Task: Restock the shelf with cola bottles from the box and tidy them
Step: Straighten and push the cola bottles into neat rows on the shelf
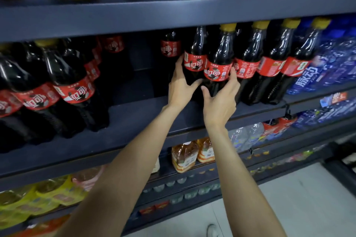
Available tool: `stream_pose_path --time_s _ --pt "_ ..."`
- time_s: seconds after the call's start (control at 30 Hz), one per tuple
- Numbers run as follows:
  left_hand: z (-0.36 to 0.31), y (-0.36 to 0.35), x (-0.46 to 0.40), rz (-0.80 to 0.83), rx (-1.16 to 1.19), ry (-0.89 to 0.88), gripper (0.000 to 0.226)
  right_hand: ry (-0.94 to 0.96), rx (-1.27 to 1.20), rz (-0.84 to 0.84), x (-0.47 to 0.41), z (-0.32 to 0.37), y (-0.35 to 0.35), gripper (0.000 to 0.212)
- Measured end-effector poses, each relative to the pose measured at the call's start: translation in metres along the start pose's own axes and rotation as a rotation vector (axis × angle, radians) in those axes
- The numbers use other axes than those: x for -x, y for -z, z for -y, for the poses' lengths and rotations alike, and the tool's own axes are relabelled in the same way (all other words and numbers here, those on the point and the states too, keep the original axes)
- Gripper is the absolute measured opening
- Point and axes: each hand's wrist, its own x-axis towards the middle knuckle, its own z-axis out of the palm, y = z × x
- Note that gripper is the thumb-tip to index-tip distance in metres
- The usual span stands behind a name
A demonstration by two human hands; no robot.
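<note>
Both hands are on the middle shelf (146, 113), each with a clenched grip on its own cola bottle: left hand (180, 84) wraps the left bottle (194, 57), right hand (219, 102) wraps the right bottle (219, 63). Both bottles stand upright at the left end of the yellow-capped cola row (269, 59), touching each other. Risks: nudging the right bottle into that row tips a neighbour like a domino; the open gap (142, 75) to the left gives no support, so the left bottle may topple. Box is not in view.
</note>
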Motion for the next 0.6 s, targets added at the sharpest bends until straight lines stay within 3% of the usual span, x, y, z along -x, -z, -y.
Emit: stream_pose_path --time_s 0.37,0.6 --pt "0.048 0.091 0.015 -0.438 -0.174 0.045 0.085 0.060 -0.387 0.291 0.014 0.008 -0.006 0.087" --pt "0.063 0.099 -0.026 -0.525 -0.318 0.152 0.075 0.078 -0.463 0.413 0.013 0.032 -0.034 0.086"
